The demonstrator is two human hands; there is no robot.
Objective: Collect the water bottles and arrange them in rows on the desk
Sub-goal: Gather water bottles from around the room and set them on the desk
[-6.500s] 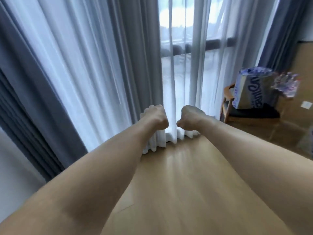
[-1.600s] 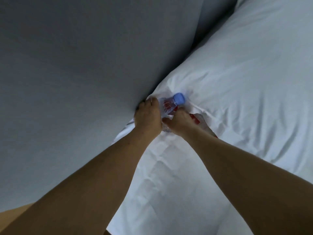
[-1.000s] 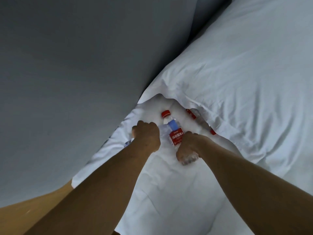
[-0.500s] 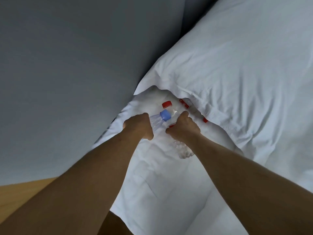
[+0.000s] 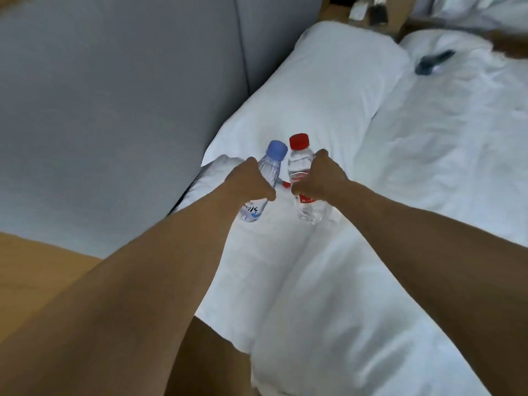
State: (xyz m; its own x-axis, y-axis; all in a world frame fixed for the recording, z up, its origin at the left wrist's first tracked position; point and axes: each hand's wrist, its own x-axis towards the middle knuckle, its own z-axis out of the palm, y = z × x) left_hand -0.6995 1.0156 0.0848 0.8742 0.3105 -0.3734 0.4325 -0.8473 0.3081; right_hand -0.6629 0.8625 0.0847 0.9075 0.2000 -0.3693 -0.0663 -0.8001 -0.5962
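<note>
Two bottles were held over the bed. The blue-capped bottle was in the left hand and the red-capped bottle was in the right hand. Both were caps-up, the blue one tipped a little to the right, and the caps were close together. Each hand had its fingers curled tight round its bottle's middle, with the backs of the fists toward me and both arms stretched forward side by side. A bit of another red cap peeked out between the fists, but I couldn't make out more of it. Below was the white bedding, with a big white pillow just behind. The grey headboard was on the left and the wood floor at lower left. Something dark and blurry lay further up the bed.
</note>
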